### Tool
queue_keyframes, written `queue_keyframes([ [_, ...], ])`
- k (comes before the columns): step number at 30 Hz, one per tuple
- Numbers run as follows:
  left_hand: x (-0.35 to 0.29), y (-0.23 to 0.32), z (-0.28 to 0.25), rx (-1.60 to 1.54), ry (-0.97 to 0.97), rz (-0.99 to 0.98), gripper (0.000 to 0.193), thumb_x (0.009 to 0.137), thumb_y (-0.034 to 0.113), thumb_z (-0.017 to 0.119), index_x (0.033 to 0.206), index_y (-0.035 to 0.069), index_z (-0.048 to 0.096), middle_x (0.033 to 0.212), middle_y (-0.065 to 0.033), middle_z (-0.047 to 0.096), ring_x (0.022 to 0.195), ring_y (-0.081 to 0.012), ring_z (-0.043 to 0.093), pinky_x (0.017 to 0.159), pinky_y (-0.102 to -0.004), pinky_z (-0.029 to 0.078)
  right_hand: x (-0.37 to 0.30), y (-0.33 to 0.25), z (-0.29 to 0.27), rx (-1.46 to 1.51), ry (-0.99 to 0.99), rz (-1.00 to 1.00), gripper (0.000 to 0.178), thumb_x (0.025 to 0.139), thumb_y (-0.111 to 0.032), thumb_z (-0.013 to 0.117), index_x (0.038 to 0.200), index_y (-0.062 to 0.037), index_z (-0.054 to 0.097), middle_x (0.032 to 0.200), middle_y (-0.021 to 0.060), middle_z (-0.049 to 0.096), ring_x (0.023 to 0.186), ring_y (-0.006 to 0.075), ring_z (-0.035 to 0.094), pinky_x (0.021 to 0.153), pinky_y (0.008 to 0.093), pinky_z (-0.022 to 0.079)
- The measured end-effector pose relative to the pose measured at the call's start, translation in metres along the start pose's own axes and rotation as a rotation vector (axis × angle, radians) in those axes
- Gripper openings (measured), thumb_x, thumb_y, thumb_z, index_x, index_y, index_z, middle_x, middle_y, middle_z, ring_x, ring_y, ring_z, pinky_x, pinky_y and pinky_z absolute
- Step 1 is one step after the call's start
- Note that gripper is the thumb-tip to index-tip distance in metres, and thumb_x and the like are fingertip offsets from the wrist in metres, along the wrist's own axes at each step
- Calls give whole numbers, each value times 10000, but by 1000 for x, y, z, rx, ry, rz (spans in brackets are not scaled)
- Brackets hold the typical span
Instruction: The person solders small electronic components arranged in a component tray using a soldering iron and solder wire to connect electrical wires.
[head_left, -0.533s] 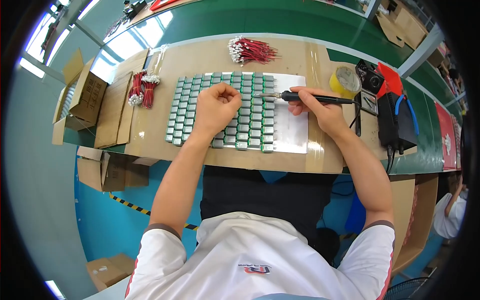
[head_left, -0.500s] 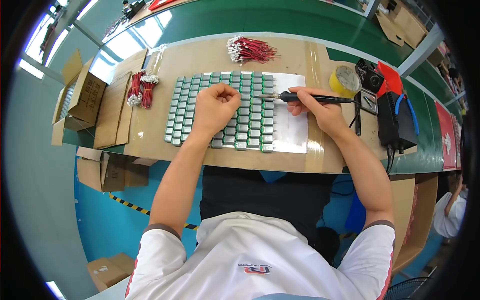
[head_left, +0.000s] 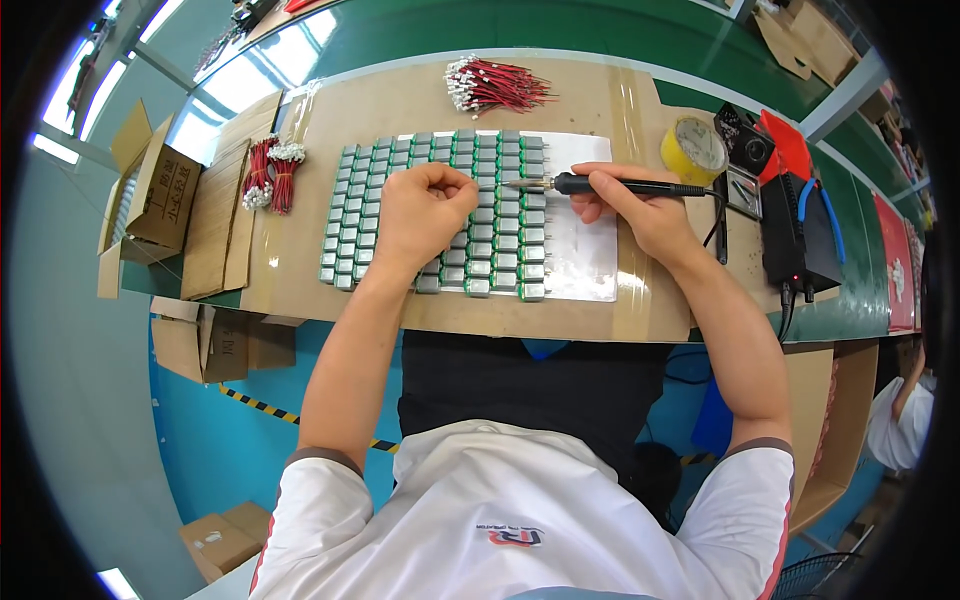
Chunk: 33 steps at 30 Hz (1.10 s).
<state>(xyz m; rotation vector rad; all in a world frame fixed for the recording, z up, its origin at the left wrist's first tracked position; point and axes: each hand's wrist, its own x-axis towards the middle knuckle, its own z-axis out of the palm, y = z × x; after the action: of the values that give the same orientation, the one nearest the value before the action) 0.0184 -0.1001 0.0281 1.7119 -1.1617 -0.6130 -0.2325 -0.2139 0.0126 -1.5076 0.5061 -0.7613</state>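
Observation:
Rows of small grey motors with green ends lie side by side on a white sheet. My right hand grips a soldering iron by its black handle, its metal tip pointing left, at or just above the motors in the upper rows. Over the middle of the rows is my left hand, thumb and fingers pinched close to the iron's tip. What that pinch holds, if anything, is too small to make out. The hand and wrist cover some of the motors.
Red wires with white connectors lie in a pile at the back and in bundles at the left. On the right stand yellow tape and a black soldering station. An open carton sits far left.
The view has shifted slightly, so the table's things sit a little differently in the picture. Both hands keep nearly the same pose over the motors, the iron still in the right.

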Motion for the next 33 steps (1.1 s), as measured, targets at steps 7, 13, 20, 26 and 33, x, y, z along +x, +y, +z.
queue_keyframes([
  [7,1,-4,0,22,-8,42,116,819,88,726,850,-24,726,610,1,627,461,-49,552,374,-210,386,0,-2,1,-11,-1,1,266,1005,-130,598,1184,49,680,929,138,719,786,162,681,732,272,557],
  [13,1,1,0,57,3,-4,114,766,77,722,805,-30,735,659,-38,682,588,-60,578,565,-229,471,-1,-2,1,-2,2,-3,262,1001,-125,603,1180,50,681,926,134,719,786,162,680,730,271,557],
  [20,1,3,0,66,-7,-24,130,769,89,730,823,-28,746,668,-43,689,591,-63,584,567,-230,474,-1,-3,0,3,-1,9,260,1001,-117,601,1182,52,680,933,129,715,791,162,674,730,275,557],
  [26,1,-1,1,80,-17,26,153,839,123,742,870,-26,740,614,4,629,472,-45,553,378,-213,386,-1,-3,1,3,-4,6,259,1001,-112,599,1182,54,679,934,127,714,796,161,673,732,275,557],
  [33,2,-3,2,78,-26,21,163,844,131,748,884,-27,741,620,0,637,473,-40,553,382,-211,386,0,-2,1,28,3,-19,242,976,-116,648,1161,32,698,922,137,733,760,145,697,711,254,575],
])
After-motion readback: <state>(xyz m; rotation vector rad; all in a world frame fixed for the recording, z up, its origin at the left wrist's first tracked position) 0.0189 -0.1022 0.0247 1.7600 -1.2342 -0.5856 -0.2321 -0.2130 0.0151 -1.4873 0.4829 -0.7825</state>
